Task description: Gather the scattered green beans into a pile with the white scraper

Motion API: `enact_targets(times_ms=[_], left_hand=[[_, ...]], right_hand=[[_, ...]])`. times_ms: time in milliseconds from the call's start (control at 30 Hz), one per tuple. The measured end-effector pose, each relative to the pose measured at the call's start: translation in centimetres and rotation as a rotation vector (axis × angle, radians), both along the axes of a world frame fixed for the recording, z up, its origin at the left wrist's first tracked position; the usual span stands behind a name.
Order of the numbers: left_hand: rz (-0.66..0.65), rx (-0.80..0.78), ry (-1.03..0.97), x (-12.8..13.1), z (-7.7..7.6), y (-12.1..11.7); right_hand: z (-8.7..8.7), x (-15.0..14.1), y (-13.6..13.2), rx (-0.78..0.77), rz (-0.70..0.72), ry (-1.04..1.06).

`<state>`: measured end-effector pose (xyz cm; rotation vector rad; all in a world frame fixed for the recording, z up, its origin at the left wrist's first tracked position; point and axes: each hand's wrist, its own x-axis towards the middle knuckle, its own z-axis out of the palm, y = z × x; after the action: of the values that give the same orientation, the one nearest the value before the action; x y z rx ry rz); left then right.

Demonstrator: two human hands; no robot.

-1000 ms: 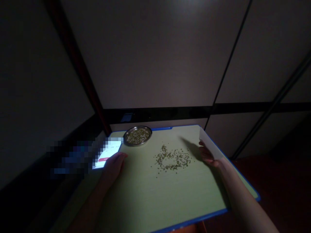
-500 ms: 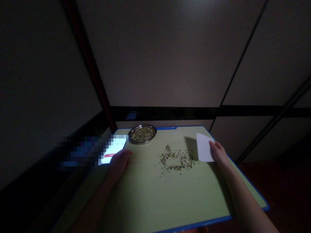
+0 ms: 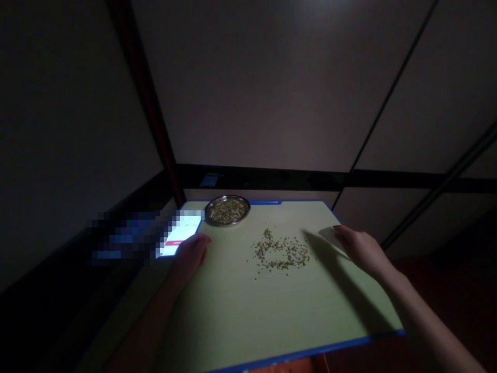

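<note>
A patch of small green beans (image 3: 282, 253) lies scattered on the pale green table (image 3: 252, 311). My right hand (image 3: 361, 249) is just right of them, closed on a white card (image 3: 329, 235) that is tipped nearly flat over the table. My left hand (image 3: 190, 254) rests palm down on the table's left side, fingers loosely together, beside a lit phone (image 3: 179, 235). A round metal dish (image 3: 227, 210) with more green beans stands at the far edge.
The table has a blue rim (image 3: 310, 352) and stands against a dark panelled wall (image 3: 272, 103). The room is dim. A blurred area lies left of the phone. Dark floor shows to the right of the table.
My right hand has turned the white card from upright facing me to nearly flat, and has shifted slightly right. The left hand stays by the phone.
</note>
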<state>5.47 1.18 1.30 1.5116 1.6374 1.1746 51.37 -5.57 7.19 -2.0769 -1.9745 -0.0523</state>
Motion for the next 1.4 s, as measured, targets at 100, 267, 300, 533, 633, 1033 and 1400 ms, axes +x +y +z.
enact_targets(times_ms=[100, 267, 300, 533, 633, 1033, 1400], left_hand=[[-0.001, 0.002, -0.003, 0.3, 0.4, -0.2], [-0.016, 0.008, -0.015, 0.6, 1.0, -0.6], [-0.017, 0.008, -0.015, 0.6, 1.1, -0.7], [-0.013, -0.021, 0.015, 0.5, 0.7, -0.4], [-0.02, -0.019, 0.001, 0.2, 0.3, -0.1], [-0.02, -0.007, 0.052, 0.3, 0.8, -0.5], [-0.014, -0.023, 0.091, 0.1, 0.9, -0.3]], right_hand=[[-1.0, -1.6, -1.7, -0.059, 0.019, -0.168], [-2.6, -3.7, -4.5, -0.09, 0.086, -0.179], [-2.7, -4.0, -5.0, -0.097, 0.102, -0.173], [-2.3, -5.5, -7.6, -0.111, 0.198, -0.129], [-1.7, -5.3, -7.6, -0.076, 0.153, -0.111], [-1.0, -6.1, -8.3, -0.064, 0.214, -0.106], [-1.3, -6.3, -7.8, 0.054, 0.333, -0.171]])
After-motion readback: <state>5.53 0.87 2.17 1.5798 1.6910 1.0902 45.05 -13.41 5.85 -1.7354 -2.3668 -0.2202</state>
